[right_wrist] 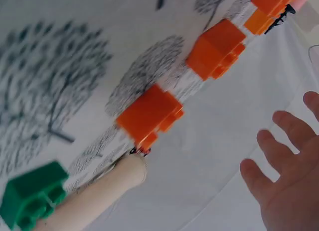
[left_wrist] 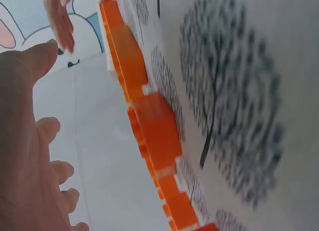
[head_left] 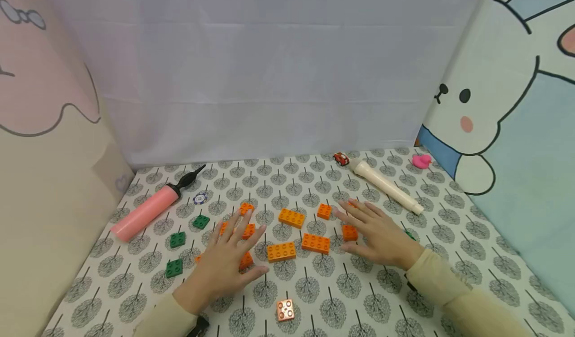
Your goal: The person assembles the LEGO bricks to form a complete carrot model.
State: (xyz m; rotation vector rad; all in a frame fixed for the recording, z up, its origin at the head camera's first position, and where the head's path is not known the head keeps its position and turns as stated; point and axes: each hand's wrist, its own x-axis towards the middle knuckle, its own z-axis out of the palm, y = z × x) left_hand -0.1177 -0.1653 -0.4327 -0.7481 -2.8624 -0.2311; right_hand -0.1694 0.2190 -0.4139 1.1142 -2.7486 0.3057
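Note:
My left hand (head_left: 224, 264) hovers palm down with fingers spread over several orange toy bricks (head_left: 246, 261), partly hiding them. In the left wrist view a gap separates its fingertips from a row of orange bricks (left_wrist: 157, 131). Opposite it, my right hand (head_left: 377, 234) is also spread, held above an orange brick (head_left: 349, 233) and a half-covered green one (head_left: 410, 234). The right wrist view has this hand apart from the orange brick (right_wrist: 150, 114) and green brick (right_wrist: 32, 193). Between the hands lie more orange bricks (head_left: 316, 243). Neither hand holds anything.
Green bricks (head_left: 177, 239) lie left of the left hand, and a copper-coloured brick (head_left: 285, 310) sits near the front. A pink hand pump (head_left: 145, 213), a poker chip (head_left: 200, 198), a red toy car (head_left: 341, 159), a cream tube (head_left: 388, 187) and a pink duck (head_left: 421, 161) lie farther out.

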